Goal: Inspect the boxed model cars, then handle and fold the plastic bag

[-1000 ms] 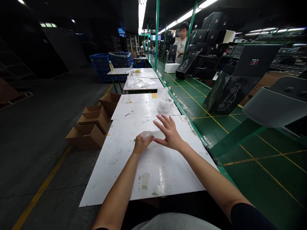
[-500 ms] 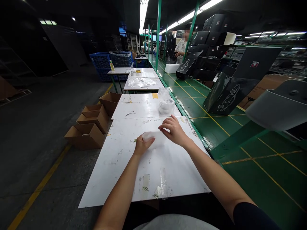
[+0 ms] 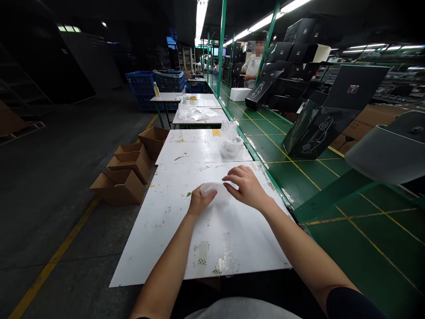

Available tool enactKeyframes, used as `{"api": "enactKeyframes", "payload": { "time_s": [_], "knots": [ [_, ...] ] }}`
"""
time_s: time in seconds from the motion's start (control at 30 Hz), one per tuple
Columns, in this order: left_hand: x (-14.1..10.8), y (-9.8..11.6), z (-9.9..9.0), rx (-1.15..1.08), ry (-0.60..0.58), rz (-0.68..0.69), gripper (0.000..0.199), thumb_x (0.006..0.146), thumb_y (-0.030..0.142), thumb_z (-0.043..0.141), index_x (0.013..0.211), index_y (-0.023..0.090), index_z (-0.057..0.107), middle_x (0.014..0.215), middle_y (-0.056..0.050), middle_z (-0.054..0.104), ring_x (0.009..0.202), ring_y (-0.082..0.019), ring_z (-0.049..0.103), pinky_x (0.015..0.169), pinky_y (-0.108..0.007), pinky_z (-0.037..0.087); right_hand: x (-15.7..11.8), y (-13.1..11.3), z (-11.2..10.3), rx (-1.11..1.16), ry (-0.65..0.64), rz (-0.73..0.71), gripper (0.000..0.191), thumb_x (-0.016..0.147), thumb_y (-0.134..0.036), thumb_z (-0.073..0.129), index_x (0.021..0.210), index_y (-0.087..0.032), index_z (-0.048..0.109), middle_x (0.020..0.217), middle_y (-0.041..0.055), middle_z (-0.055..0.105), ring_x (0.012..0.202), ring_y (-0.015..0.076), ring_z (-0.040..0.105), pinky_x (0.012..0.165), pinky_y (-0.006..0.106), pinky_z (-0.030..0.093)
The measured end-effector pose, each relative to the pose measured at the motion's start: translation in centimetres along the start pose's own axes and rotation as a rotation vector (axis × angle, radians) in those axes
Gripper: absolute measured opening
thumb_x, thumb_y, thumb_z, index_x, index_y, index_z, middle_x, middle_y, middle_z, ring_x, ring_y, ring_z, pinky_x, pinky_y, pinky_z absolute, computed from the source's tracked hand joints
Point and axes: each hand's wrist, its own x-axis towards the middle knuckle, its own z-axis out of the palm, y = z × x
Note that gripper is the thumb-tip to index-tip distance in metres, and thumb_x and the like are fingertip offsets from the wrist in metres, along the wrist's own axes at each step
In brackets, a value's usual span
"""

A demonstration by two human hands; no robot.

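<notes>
Over the white tabletop, my left hand is wrapped round a whitish, translucent piece of thin wrap, its thumb on the near side. My right hand is at the right end of that piece, thumb and forefinger close together and the other fingers bent. The white wrap blends into the table there, so whether the right fingertips pinch it is unclear. Farther along the tables, a crumpled pile of clear plastic bags sits near the right edge.
Open cardboard boxes stand on the floor at left. Along the right runs a green conveyor line with black printed boxes and a grey bin. A person stands beyond it. Blue crates are farther back.
My right hand has moved slightly down and to the right, its fingers more bent. The left hand keeps its hold on the white piece. The view has shifted slightly.
</notes>
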Motion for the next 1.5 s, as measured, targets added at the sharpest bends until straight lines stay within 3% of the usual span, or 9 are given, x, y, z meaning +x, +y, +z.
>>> {"api": "enactKeyframes", "payload": {
  "time_s": [0.1,0.27,0.53,1.0,1.23,1.5],
  "knots": [
    [0.0,-0.4,0.1,0.025,0.004,0.004,0.032,0.068,0.041,0.073,0.084,0.013,0.066,0.076,-0.004,0.064,0.069,-0.014,0.058,0.061,-0.024,0.047,-0.6,-0.5,-0.1,-0.045,-0.104,0.071,0.022,0.092,-0.032,0.049,0.095,-0.017,0.066,0.091,0.0055,0.061,0.08,0.0143,0.054,0.07,0.029,0.038],
    [0.1,-0.8,0.3,0.055,0.007,0.047,0.032,0.069,0.042,0.072,0.083,0.015,0.066,0.074,-0.003,0.063,0.066,-0.013,0.056,0.059,-0.023,0.046,-1.9,-0.4,0.5,-0.021,-0.186,0.204,0.026,0.093,-0.031,0.047,0.109,-0.016,0.06,0.106,0.0062,0.059,0.081,0.0117,0.057,0.066,0.026,0.042],
    [0.0,-0.6,0.3,0.053,-0.011,0.103,0.035,0.07,0.041,0.071,0.092,0.015,0.065,0.081,-0.005,0.066,0.072,-0.017,0.06,0.064,-0.026,0.048,-1.4,-0.8,1.1,-0.107,-0.111,0.053,0.024,0.088,-0.031,0.055,0.106,-0.018,0.064,0.105,0.0104,0.057,0.091,0.0194,0.049,0.076,0.033,0.04],
    [0.0,-0.9,0.4,0.151,-0.002,0.206,0.023,0.07,0.033,0.067,0.088,0.018,0.062,0.07,-0.001,0.059,0.062,-0.013,0.051,0.058,-0.024,0.042,0.9,-1.9,1.4,-0.039,-0.115,-0.071,0.023,0.082,-0.033,0.063,0.102,-0.022,0.068,0.112,0.008,0.053,0.101,0.0201,0.044,0.095,0.038,0.034],
    [0.0,-1.0,0.4,0.139,-0.04,0.193,0.019,0.075,0.033,0.061,0.067,0.017,0.054,0.061,-0.001,0.049,0.058,-0.012,0.043,0.055,-0.024,0.035,2.3,-2.0,2.2,0.011,-0.234,-0.149,0.014,0.082,-0.029,0.062,0.09,-0.022,0.071,0.114,0.0065,0.054,0.107,0.021,0.044,0.109,0.045,0.023],
    [0.3,-1.1,0.7,0.1,-0.005,0.122,0.025,0.074,0.034,0.062,0.061,0.017,0.048,0.056,0.0,0.044,0.055,-0.012,0.04,0.053,-0.025,0.033,3.3,-1.4,3.2,0.026,-0.349,-0.151,0.014,0.083,-0.025,0.06,0.083,-0.019,0.072,0.104,0.0082,0.058,0.099,0.0197,0.046,0.098,0.04,0.032]
  ]
}}
